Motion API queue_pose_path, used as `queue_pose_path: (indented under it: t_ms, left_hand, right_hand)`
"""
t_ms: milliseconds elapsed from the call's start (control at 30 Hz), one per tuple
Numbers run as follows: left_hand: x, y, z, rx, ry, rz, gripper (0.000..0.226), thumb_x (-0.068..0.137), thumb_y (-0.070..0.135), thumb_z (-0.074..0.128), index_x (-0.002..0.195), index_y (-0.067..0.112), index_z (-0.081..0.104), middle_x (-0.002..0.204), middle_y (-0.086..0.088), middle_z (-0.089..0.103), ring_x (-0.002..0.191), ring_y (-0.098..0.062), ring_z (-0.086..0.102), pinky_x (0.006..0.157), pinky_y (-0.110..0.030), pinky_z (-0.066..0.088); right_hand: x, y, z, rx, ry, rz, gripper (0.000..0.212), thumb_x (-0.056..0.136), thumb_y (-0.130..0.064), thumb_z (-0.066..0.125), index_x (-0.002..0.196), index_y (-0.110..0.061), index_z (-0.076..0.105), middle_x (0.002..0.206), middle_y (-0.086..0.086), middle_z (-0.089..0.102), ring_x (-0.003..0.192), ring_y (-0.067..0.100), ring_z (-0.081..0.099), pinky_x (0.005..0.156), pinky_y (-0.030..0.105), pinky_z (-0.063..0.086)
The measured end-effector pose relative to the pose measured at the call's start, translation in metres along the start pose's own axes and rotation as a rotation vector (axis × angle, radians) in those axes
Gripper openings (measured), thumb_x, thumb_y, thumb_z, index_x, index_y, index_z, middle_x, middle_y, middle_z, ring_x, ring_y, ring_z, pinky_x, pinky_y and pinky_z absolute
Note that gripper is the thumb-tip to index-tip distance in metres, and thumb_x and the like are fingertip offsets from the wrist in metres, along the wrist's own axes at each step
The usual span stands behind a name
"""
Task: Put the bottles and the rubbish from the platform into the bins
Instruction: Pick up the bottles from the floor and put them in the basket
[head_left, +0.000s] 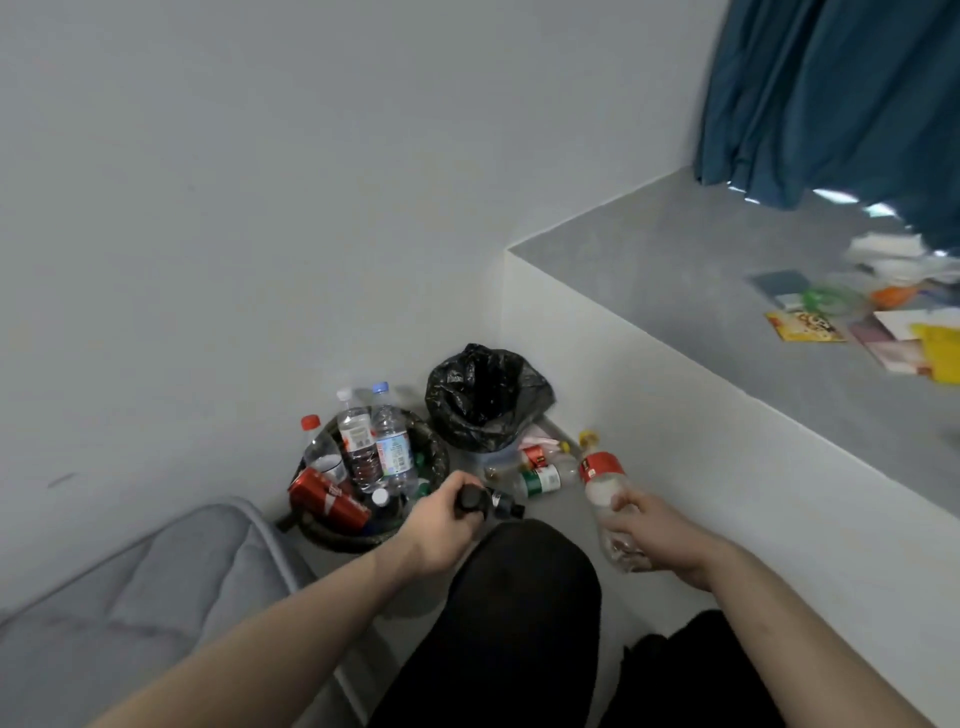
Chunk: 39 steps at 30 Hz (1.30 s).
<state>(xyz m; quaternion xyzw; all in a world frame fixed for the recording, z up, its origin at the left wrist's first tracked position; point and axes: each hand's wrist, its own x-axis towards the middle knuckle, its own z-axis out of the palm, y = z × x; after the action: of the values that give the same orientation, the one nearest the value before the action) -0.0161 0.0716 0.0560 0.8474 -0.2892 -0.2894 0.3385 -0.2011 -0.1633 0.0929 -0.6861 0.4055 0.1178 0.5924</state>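
My left hand (444, 525) grips a dark bottle (485, 503) beside the round bin (439, 452), which is packed with clear bottles (374, 441) and a red can (327, 501). My right hand (657, 535) holds a clear bottle with a red label and yellow cap (602, 475), its cap end pointing up and away from me. A second bin lined with a black bag (485, 397) stands behind, in the corner against the platform. Loose bottles (537, 470) lie on the floor between the bins and the platform wall. Papers and packets (883, 312) lie scattered on the grey platform (675, 270).
A grey cushioned seat (130, 597) is at my lower left. My dark-clothed knee (519, 597) is between my arms. A blue curtain (831, 93) hangs over the platform's far end. The white platform wall (727, 467) runs along my right.
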Motion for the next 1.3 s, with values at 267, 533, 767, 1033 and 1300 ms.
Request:
queue_pose_path:
  t_ms: [267,533,767,1033,1300]
  left_hand:
    - [-0.03,-0.008,-0.066,-0.049,0.182,-0.009,0.016,0.095,0.036,0.065,0.107,0.033,0.056,0.085,0.007,0.073,0.077,-0.01,0.068,0.079,-0.035,0.054]
    - [-0.03,-0.016,-0.109,-0.022,0.372,-0.071,0.021,0.088,0.044,0.071,0.102,0.031,0.063,0.078,0.009,0.075,0.068,-0.004,0.071,0.072,-0.029,0.058]
    - [-0.004,-0.037,-0.127,-0.136,0.402,-0.144,0.034,0.071,0.057,0.081,0.089,0.032,0.067,0.079,0.006,0.076,0.071,-0.016,0.076,0.074,-0.042,0.063]
    - [0.028,-0.053,-0.143,0.09,0.445,-0.264,0.046,0.078,0.065,0.071,0.098,0.024,0.065,0.081,0.007,0.072,0.072,-0.015,0.071,0.072,-0.035,0.06]
    - [0.08,-0.091,-0.148,0.178,0.378,-0.429,0.047,0.086,0.064,0.065,0.102,0.019,0.064,0.085,-0.002,0.068,0.08,-0.022,0.067,0.073,-0.033,0.057]
  right_hand:
    - [-0.023,-0.017,0.029,0.086,0.288,-0.115,0.057,0.073,-0.029,0.072,0.115,-0.015,0.036,0.101,0.013,0.062,0.075,0.024,0.064,0.057,0.033,0.052]
    - [-0.019,-0.042,0.054,0.108,0.352,-0.203,0.08,0.074,-0.005,0.076,0.143,-0.017,0.037,0.113,0.0,0.054,0.084,0.006,0.056,0.068,0.028,0.047]
    - [0.002,-0.057,0.074,0.046,0.351,-0.251,0.048,0.069,-0.011,0.074,0.115,-0.024,0.068,0.094,-0.006,0.07,0.082,0.009,0.066,0.063,0.023,0.047]
    - [0.036,-0.069,0.078,0.023,0.343,-0.23,0.037,0.077,-0.02,0.074,0.11,-0.034,0.064,0.091,-0.017,0.067,0.081,0.002,0.062,0.066,0.025,0.044]
    - [0.076,-0.073,0.087,-0.031,0.316,-0.178,0.046,0.073,-0.026,0.075,0.117,-0.036,0.063,0.101,-0.012,0.07,0.086,0.006,0.064,0.073,0.027,0.047]
